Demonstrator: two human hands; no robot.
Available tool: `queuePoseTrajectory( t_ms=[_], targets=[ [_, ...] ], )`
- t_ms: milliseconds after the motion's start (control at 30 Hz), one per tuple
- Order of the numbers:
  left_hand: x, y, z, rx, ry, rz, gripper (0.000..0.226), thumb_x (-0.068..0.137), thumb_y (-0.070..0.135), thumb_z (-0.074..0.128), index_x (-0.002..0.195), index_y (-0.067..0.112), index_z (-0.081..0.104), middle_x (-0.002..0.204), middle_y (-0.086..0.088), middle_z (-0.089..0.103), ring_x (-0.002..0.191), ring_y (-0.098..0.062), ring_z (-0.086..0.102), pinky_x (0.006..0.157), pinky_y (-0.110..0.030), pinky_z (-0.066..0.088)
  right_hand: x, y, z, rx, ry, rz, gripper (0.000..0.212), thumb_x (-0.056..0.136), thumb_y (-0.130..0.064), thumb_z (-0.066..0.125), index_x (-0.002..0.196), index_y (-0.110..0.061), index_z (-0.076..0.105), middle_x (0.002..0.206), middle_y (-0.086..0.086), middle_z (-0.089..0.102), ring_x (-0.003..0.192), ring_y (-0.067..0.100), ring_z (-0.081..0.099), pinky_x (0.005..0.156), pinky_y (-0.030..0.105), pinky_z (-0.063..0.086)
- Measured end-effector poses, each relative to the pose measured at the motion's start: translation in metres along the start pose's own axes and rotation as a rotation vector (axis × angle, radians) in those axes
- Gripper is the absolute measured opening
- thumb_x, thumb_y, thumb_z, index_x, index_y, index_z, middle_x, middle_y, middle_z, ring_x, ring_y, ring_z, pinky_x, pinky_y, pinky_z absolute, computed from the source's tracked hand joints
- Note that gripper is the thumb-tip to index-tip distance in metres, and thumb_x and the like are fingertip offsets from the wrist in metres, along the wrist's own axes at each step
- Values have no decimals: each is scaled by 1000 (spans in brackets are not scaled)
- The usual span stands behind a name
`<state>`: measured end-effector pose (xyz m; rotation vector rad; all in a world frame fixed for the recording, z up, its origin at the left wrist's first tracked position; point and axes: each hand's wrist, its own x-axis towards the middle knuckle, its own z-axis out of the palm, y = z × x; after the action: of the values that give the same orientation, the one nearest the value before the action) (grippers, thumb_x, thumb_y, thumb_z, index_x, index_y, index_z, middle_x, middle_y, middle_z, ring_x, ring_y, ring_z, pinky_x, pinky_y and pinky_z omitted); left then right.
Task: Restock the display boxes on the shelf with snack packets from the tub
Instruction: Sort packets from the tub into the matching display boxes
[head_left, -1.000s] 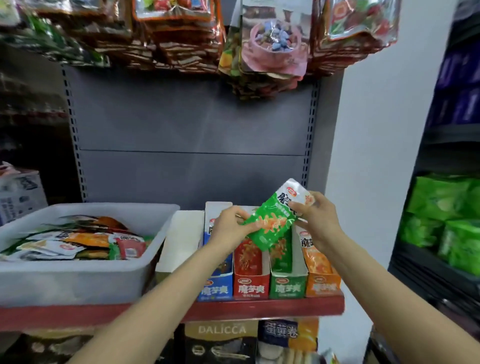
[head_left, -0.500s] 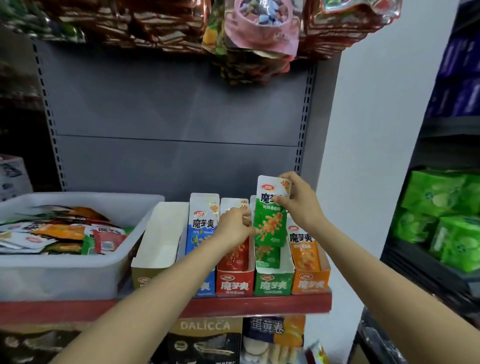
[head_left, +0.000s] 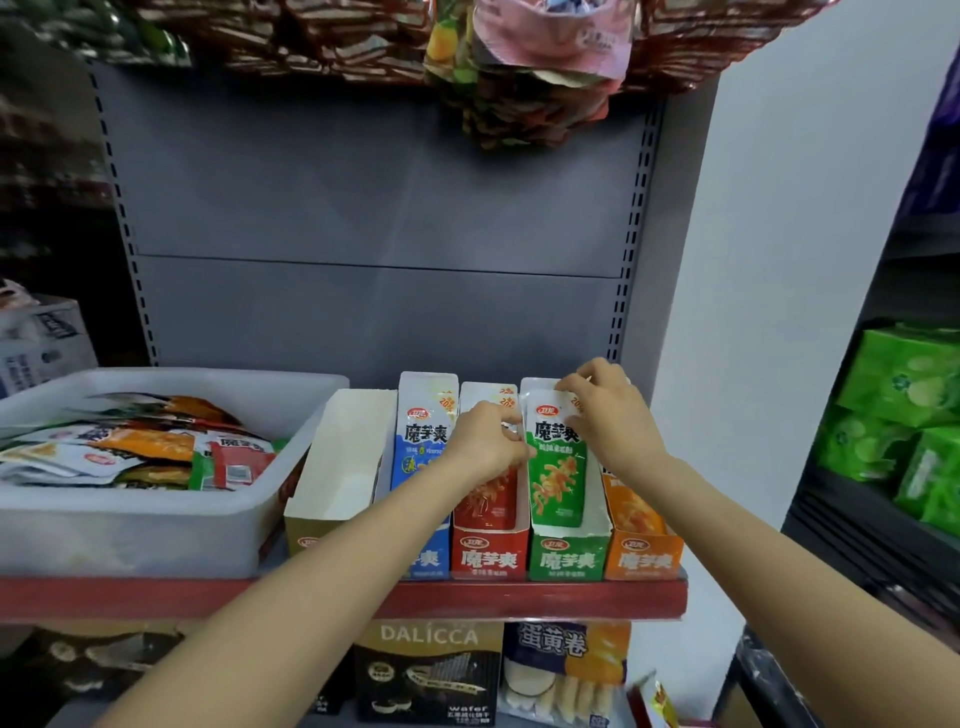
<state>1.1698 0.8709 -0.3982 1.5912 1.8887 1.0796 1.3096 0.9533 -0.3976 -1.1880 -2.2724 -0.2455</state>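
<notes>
Inside green display box (head_left: 567, 558) | green packet (head_left: 557, 462) upright | both grips pinch its top: left (head_left: 485, 441), right (head_left: 605, 410)

My right hand (head_left: 608, 415) covers the green packet's (head_left: 557, 462) top right corner and most of the orange packet (head_left: 626, 499) just right of it. My left hand (head_left: 485, 441) hides the red packet's (head_left: 488, 499) middle. The hanging bags (head_left: 524, 62) above are cut off by the frame's top edge.
</notes>
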Motion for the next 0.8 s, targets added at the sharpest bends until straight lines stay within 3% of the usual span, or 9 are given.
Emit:
queuePoseTrajectory(
  t_ms=[133, 233, 300, 400, 467, 567, 667, 800],
  targets=[
    [-12, 0, -12, 40, 174, 56, 48, 89, 16, 58, 136, 16, 46, 101, -3, 68, 84, -18, 62, 73, -22, 45, -2, -20, -1, 154, 95, -35, 36, 90, -16, 59, 126, -16, 54, 120, 3, 50, 115, 21, 44, 91, 29, 37],
    [-27, -8, -39, 51, 306, 150, 39, 90, 18, 55, 129, 20, 51, 108, 3, 67, 93, -13, 61, 83, -26, 48, -2, -55, -4, 440, 129, -52, 27, 91, -11, 53, 117, -14, 59, 105, 1, 57, 99, 16, 53, 87, 29, 43],
    [-37, -19, -66, 68, 374, 186, 33, 90, 17, 55, 123, 21, 56, 103, 7, 67, 83, -8, 61, 80, -24, 49, 2, -84, -4, 551, 87, -85, 23, 89, -8, 54, 110, -14, 62, 100, 1, 59, 88, 12, 55, 83, 27, 46],
    [-51, -44, -113, 133, 465, 174, 26, 90, 16, 57, 115, 20, 61, 97, 7, 67, 81, -9, 61, 78, -22, 47, 10, -137, -2, 631, -16, -173, 20, 88, -8, 55, 105, -14, 64, 97, 0, 61, 80, 10, 55, 71, 10, 39],
    [-59, -65, -146, 187, 499, 116, 23, 90, 14, 55, 113, 17, 62, 97, 4, 66, 83, -10, 59, 76, -21, 44, 16, -175, 3, 646, -91, -240, 21, 89, -9, 55, 106, -12, 64, 99, 2, 62, 81, 11, 55, 69, 12, 37],
    [-68, -101, -192, 323, 500, -22, 27, 88, 8, 55, 115, 12, 61, 104, -4, 67, 88, -16, 61, 81, -24, 45, 27, -231, 15, 651, -202, -279, 26, 87, -6, 54, 110, -8, 64, 106, 8, 66, 95, 21, 61, 81, 21, 39],
    [-75, -132, -228, 525, 419, -183, 38, 87, 14, 60, 124, 12, 58, 118, -10, 65, 109, -26, 60, 91, -33, 47, 35, -279, 27, 613, -376, -248, 36, 91, -10, 51, 126, -4, 54, 124, 15, 59, 114, 28, 55, 94, 29, 40],
    [-80, -156, -257, 613, 300, -310, 45, 78, 34, 65, 120, 18, 58, 121, -11, 62, 109, -29, 57, 91, -39, 48, 41, -323, 40, 457, -592, -234, 30, 96, -23, 49, 120, -4, 50, 121, 17, 56, 110, 30, 53, 83, 31, 41]
  ],
)
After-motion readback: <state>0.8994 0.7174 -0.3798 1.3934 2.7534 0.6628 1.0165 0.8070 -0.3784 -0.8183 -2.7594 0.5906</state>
